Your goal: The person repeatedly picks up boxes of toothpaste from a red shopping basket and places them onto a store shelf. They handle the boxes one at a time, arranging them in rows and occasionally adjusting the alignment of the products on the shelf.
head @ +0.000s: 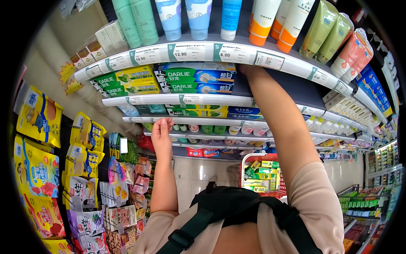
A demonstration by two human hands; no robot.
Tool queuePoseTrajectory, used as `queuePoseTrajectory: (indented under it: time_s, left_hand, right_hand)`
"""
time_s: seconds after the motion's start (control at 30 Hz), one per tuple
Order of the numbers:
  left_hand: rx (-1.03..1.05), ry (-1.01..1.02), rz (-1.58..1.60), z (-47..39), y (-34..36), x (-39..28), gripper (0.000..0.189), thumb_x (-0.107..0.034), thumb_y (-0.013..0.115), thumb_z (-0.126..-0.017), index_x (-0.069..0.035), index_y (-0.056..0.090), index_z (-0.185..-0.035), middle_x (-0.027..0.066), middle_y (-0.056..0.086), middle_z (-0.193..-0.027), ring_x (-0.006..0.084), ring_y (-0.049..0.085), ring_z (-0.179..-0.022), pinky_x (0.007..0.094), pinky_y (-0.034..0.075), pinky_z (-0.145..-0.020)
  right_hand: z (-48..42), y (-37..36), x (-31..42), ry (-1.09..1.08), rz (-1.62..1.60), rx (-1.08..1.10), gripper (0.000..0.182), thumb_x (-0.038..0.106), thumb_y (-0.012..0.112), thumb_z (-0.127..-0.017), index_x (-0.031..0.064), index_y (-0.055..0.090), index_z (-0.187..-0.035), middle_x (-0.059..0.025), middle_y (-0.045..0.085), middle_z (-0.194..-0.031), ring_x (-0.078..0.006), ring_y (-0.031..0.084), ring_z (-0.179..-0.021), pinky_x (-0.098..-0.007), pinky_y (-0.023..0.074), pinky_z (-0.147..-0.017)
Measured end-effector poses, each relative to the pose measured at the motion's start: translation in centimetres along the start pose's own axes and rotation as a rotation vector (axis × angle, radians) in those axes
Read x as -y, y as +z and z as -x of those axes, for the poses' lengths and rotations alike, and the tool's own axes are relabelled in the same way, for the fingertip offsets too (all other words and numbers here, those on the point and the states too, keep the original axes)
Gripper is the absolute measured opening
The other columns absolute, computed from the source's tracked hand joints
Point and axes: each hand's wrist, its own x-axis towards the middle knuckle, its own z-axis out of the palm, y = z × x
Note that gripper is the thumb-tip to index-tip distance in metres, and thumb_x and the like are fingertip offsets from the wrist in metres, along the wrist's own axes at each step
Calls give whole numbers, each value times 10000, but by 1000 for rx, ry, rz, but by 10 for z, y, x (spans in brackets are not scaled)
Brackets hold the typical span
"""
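Note:
My right arm reaches onto the second shelf, beneath the top shelf's price rail; my right hand point(248, 69) is mostly hidden there, beside the right end of stacked blue and green Darlie toothpaste boxes point(196, 77). Whether it holds anything does not show. My left hand point(162, 127) is raised before a lower shelf edge, fingers curled together, with nothing visible in it. Yellow and green toothpaste boxes point(136, 79) are stacked left of the blue ones. Below, a red and white shopping basket point(243, 170) contains several green and yellow toothpaste boxes point(262, 174).
Upright cream tubes point(199, 19) line the top shelf, above a white price rail point(203, 52). Packaged snacks point(38, 165) hang on hooks at left. Small white boxes point(345, 108) stand at right. Lower shelves hold more toothpaste boxes point(196, 112) and bottles.

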Motion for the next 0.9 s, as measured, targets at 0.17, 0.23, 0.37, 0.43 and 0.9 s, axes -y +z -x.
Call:
queuePoseTrajectory:
  time_s: [0.17, 0.23, 0.37, 0.43, 0.9]
  left_hand:
    - [-2, -88, 0, 6, -2, 10, 240, -260, 509, -972, -42, 571, -1048, 71, 643, -1016, 130, 614, -897, 251, 466, -794]
    - [1, -113, 1, 8, -2, 10, 239, -261, 511, -971, -41, 571, -1043, 68, 643, -1012, 129, 614, -895, 250, 467, -789]
    - [15, -140, 13, 12, 2, 12, 240, -268, 514, -970, -45, 568, -1042, 66, 644, -1013, 129, 616, -894, 248, 469, -783]
    - [24, -152, 16, 14, 4, 11, 243, -273, 515, -969, -48, 567, -1046, 67, 644, -1018, 129, 616, -896, 248, 469, -785]
    - [101, -224, -1, 32, 4, 13, 247, -288, 518, -968, -55, 570, -1030, 52, 643, -1002, 114, 613, -876, 231, 471, -768]
  right_hand:
    - [4, 3, 7, -2, -17, -19, 399, 330, 462, -930, 132, 540, -1268, -118, 546, -1284, -268, 503, -1193, -388, 375, -1024]
    - [4, 4, 11, -5, -27, -26, 400, 332, 462, -930, 132, 539, -1268, -118, 546, -1284, -267, 503, -1193, -388, 374, -1024]
    - [7, 6, 16, -6, -31, -37, 400, 335, 461, -932, 133, 538, -1269, -117, 546, -1284, -266, 503, -1193, -387, 374, -1025]
    - [7, 6, 18, -7, -34, -43, 401, 337, 461, -932, 134, 538, -1269, -116, 546, -1284, -266, 503, -1193, -387, 373, -1025]
    - [20, -49, -55, -61, 135, -242, 404, 348, 458, -937, 136, 534, -1272, -113, 545, -1285, -263, 503, -1193, -386, 371, -1028]
